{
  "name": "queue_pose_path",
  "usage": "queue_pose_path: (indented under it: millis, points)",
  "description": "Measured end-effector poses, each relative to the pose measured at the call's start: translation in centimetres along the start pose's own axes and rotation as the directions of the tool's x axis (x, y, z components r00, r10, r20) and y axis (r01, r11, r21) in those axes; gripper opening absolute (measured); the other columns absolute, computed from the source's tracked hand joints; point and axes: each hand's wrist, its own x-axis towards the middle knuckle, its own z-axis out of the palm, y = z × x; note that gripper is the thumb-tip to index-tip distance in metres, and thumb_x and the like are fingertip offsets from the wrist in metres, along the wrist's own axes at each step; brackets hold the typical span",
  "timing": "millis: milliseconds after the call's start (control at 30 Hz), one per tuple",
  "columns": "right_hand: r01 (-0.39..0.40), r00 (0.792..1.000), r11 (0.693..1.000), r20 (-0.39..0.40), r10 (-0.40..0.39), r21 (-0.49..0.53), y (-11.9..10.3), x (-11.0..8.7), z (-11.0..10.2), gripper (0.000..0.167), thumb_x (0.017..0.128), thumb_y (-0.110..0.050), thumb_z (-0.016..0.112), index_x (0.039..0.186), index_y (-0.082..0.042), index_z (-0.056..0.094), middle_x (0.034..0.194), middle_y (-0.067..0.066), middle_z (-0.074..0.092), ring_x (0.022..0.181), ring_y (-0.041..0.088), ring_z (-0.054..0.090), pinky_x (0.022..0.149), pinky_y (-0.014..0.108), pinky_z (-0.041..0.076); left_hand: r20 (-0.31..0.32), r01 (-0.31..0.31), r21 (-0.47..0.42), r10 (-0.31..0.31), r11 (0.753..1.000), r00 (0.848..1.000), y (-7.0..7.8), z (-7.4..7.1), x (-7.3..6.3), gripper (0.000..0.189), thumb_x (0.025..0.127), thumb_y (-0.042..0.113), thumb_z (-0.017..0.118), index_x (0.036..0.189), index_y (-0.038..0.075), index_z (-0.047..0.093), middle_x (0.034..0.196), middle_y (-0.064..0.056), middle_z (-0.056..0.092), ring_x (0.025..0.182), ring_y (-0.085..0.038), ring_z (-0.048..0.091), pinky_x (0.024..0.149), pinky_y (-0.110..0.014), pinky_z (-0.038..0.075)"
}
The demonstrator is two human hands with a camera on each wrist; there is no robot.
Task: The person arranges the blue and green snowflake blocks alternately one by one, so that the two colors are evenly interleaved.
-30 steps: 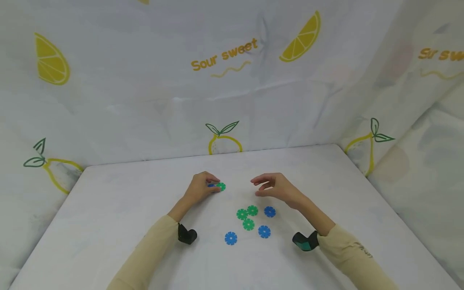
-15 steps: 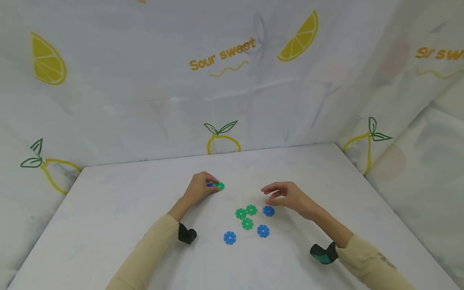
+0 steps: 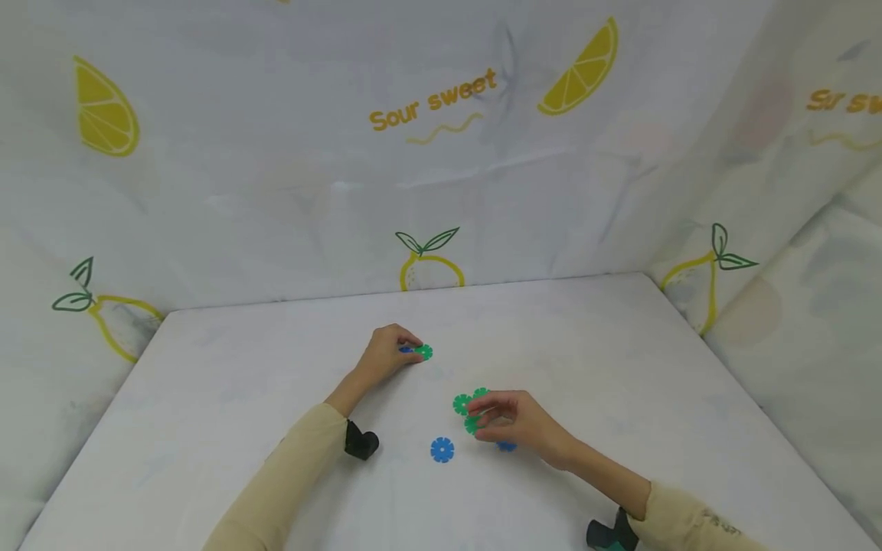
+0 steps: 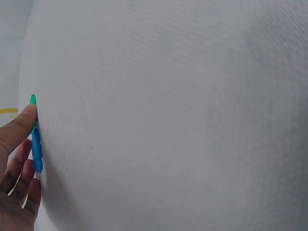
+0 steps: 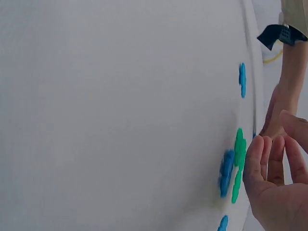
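Note:
My left hand pinches a green notched snowflake disc between thumb and fingers, off to the left near the table's far part. A blue snowflake disc adjoins that green one, partly behind the fingers. Over the loose discs hovers my right hand, fingers loosely bent, with a gap between thumb and fingertips and nothing in it. Just left of its fingertips are a green disc, a second green disc and a third, partly covered green disc. The right hand partly hides a blue disc.
Another blue disc lies nearer the front of the white table. Several blue discs, one of them near the top, show in the right wrist view. A white lemon-print cloth hangs behind the table.
My right hand has first drawn back to the right, then come forward and left over the green discs, covering a blue one. The left hand keeps its pinch in about the same place.

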Motion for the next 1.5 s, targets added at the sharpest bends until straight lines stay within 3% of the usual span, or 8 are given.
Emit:
queue_pose_path:
  millis: [300, 667, 833, 1000, 1100, 1300, 1500]
  points:
    - [0.060, 0.998, 0.998, 0.007, -0.060, -0.008, -0.1, 0.9, 2.8, 0.035, 0.084, -0.004, 0.072, 0.117, 0.006, 0.063, 0.117, 0.021, 0.063, 0.107, 0.033, 0.062, 0.088, 0.027, 0.051, 0.001, 0.003, 0.001, -0.003, 1.000, 1.000, 0.1, -0.1, 0.1, 0.018, 0.078, 0.012, 0.080, 0.094, 0.005, 0.075, 0.098, -0.008, 0.066, 0.097, -0.024, 0.060, 0.089, -0.040, 0.049]
    - [0.099, 0.993, 0.995, 0.065, -0.097, -0.025, 0.5, 2.7, 4.5, 0.036, 0.083, 0.000, 0.071, 0.118, 0.006, 0.062, 0.118, 0.020, 0.062, 0.113, 0.033, 0.058, 0.095, 0.028, 0.047, -0.013, -0.026, -0.026, 0.025, 0.999, 1.000, -0.2, 0.3, 0.0, 0.017, 0.077, 0.010, 0.080, 0.092, 0.004, 0.075, 0.097, -0.009, 0.067, 0.096, -0.024, 0.061, 0.087, -0.039, 0.049]
    - [0.089, 0.989, 0.993, 0.126, -0.079, -0.077, 0.5, 2.3, 4.8, 0.036, 0.082, -0.001, 0.073, 0.116, 0.002, 0.063, 0.116, 0.014, 0.065, 0.107, 0.024, 0.062, 0.093, 0.025, 0.048, -0.014, -0.041, -0.033, 0.041, 0.999, 0.999, -0.4, 0.4, 0.0, 0.017, 0.077, 0.010, 0.080, 0.093, 0.003, 0.075, 0.096, -0.009, 0.067, 0.095, -0.024, 0.061, 0.085, -0.039, 0.050]
    - [0.072, 0.970, 0.997, 0.233, -0.070, 0.003, 0.6, 1.1, 4.4, 0.034, 0.083, -0.002, 0.072, 0.116, 0.003, 0.063, 0.112, 0.014, 0.066, 0.102, 0.019, 0.064, 0.090, 0.024, 0.049, -0.009, -0.014, -0.036, 0.014, 0.999, 1.000, -0.3, 0.3, 0.0, 0.018, 0.078, 0.011, 0.080, 0.093, 0.004, 0.075, 0.097, -0.008, 0.066, 0.095, -0.023, 0.060, 0.086, -0.039, 0.050]
    - [0.091, 0.966, 0.996, 0.242, -0.092, 0.016, 0.8, 0.3, 4.2, 0.034, 0.083, -0.002, 0.073, 0.116, 0.003, 0.063, 0.112, 0.015, 0.065, 0.102, 0.019, 0.064, 0.090, 0.025, 0.050, -0.008, 0.002, -0.033, -0.003, 0.999, 1.000, -0.3, 0.2, 0.0, 0.018, 0.077, 0.011, 0.080, 0.094, 0.005, 0.075, 0.098, -0.008, 0.066, 0.096, -0.023, 0.060, 0.086, -0.038, 0.050]
    - [0.146, 0.979, 0.986, 0.158, -0.132, -0.079, 1.1, -0.8, 4.3, 0.036, 0.078, -0.005, 0.078, 0.112, 0.000, 0.066, 0.107, 0.008, 0.067, 0.095, 0.014, 0.063, 0.085, 0.024, 0.052, -0.016, 0.010, -0.027, -0.011, 1.000, 1.000, -0.4, 0.3, 0.0, 0.018, 0.077, 0.011, 0.080, 0.093, 0.005, 0.075, 0.098, -0.008, 0.066, 0.097, -0.023, 0.060, 0.087, -0.038, 0.050]
    - [0.229, 0.970, 0.940, 0.143, -0.198, -0.253, 1.3, -0.9, 4.6, 0.031, 0.077, -0.010, 0.080, 0.106, -0.006, 0.071, 0.095, -0.004, 0.067, 0.083, 0.005, 0.060, 0.076, 0.021, 0.053, -0.011, -0.004, -0.023, 0.004, 1.000, 1.000, -0.4, 0.4, 0.1, 0.018, 0.077, 0.011, 0.080, 0.094, 0.005, 0.075, 0.098, -0.007, 0.066, 0.096, -0.023, 0.060, 0.087, -0.038, 0.050]
